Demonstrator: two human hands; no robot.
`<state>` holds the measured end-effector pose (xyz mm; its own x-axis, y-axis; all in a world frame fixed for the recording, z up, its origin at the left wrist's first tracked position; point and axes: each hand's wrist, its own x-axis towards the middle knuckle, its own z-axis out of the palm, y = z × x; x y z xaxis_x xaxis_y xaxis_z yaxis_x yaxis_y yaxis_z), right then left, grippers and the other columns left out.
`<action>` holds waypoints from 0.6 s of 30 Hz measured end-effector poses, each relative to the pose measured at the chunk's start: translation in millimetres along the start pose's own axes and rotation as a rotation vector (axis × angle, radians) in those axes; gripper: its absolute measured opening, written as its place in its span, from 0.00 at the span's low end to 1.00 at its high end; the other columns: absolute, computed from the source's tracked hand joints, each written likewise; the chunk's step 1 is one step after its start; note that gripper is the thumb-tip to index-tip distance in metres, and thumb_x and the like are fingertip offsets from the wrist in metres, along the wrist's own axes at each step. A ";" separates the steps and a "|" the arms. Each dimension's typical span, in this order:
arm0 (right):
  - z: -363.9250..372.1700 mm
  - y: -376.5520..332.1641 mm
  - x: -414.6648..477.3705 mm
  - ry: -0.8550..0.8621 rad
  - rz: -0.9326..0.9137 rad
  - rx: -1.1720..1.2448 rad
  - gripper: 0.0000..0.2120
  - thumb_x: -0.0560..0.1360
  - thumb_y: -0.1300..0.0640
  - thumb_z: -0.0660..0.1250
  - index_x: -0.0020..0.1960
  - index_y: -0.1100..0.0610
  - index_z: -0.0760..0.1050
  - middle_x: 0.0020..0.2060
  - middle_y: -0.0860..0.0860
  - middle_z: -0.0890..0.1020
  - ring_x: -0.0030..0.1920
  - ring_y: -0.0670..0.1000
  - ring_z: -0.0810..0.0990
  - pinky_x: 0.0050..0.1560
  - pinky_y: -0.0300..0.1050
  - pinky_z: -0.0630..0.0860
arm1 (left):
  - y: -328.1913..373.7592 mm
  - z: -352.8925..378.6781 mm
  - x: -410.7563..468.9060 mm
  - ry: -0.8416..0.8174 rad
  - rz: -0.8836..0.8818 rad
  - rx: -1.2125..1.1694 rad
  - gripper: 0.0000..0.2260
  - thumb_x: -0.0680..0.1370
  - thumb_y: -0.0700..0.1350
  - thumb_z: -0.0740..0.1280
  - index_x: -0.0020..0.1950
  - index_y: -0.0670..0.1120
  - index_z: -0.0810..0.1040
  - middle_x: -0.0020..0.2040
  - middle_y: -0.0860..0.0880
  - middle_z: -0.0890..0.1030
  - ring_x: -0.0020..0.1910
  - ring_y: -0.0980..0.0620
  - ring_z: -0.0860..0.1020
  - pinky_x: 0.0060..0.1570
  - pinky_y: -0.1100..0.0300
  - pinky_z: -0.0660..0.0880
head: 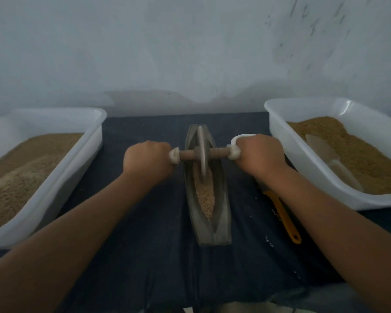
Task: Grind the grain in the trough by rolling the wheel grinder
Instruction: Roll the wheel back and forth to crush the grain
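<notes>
Both hands were clenched round the wrapped ends of a wooden axle (219,152), the left hand (148,160) on one side and the right hand (261,154) on the other. Between them the wheel grinder (202,152) stood upright in the far half of the boat-shaped trough (222,199). The trough lay lengthwise at the middle of the cloth-covered desk (156,245).

The grinding stroke itself appeared to be in hand. Pale grain (205,197) filled the near half of the channel and looked coarse, so much of the work seemed left to do. The next move would call for drawing the wheel back towards the body, with even downward pressure from both hands and the disc kept square in the groove, so that it neither rode up a wall nor pushed kernels over the near tip.

The fingers were out of sight beneath the knuckles. The disc hid whatever lay under it and beyond it in the trough. A white rim (242,136) showed behind the right hand, its nature unclear. A yellow-handled tool (284,218) ran under the right forearm, its head covered. White tubs of brown meal, one at the left (95,136) and one at the right (303,168), were cut off by the picture's edges. A pale scoop (321,147) lay in the right one.
</notes>
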<state>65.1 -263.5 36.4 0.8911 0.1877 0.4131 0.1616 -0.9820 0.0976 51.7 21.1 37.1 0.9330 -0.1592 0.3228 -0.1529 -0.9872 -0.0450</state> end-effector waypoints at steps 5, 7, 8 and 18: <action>-30.3 4.0 -95.4 0.084 -0.201 0.020 0.21 0.67 0.45 0.76 0.34 0.46 0.62 0.25 0.41 0.64 0.23 0.45 0.64 0.24 0.39 0.60 | -15.6 0.7 -97.8 0.211 0.230 -0.112 0.15 0.76 0.57 0.68 0.33 0.53 0.69 0.27 0.55 0.70 0.23 0.51 0.68 0.25 0.61 0.67; -30.0 8.1 -103.9 0.119 -0.219 0.077 0.19 0.67 0.44 0.73 0.35 0.46 0.62 0.26 0.41 0.65 0.24 0.48 0.66 0.24 0.40 0.61 | -17.5 5.3 -105.9 0.231 0.253 -0.123 0.17 0.74 0.55 0.72 0.33 0.52 0.68 0.27 0.56 0.69 0.22 0.52 0.65 0.25 0.63 0.62; -27.7 6.6 -96.4 0.116 -0.209 0.076 0.17 0.69 0.43 0.70 0.34 0.46 0.63 0.25 0.42 0.66 0.24 0.48 0.67 0.24 0.40 0.63 | -16.2 7.1 -99.0 0.221 0.237 -0.113 0.18 0.73 0.54 0.74 0.32 0.52 0.67 0.27 0.56 0.68 0.22 0.52 0.64 0.26 0.63 0.60; 4.9 -0.7 9.4 -0.047 0.031 0.052 0.21 0.81 0.36 0.56 0.37 0.48 0.71 0.31 0.44 0.75 0.33 0.50 0.77 0.37 0.48 0.75 | 1.7 -1.8 15.9 0.055 0.018 0.034 0.18 0.81 0.60 0.61 0.39 0.49 0.72 0.39 0.49 0.81 0.39 0.42 0.81 0.36 0.55 0.69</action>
<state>75.4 -261.1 35.8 0.9147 0.1571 0.3723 0.1543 -0.9873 0.0374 65.7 17.0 43.9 0.9106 -0.1774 0.3733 -0.1574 -0.9840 -0.0836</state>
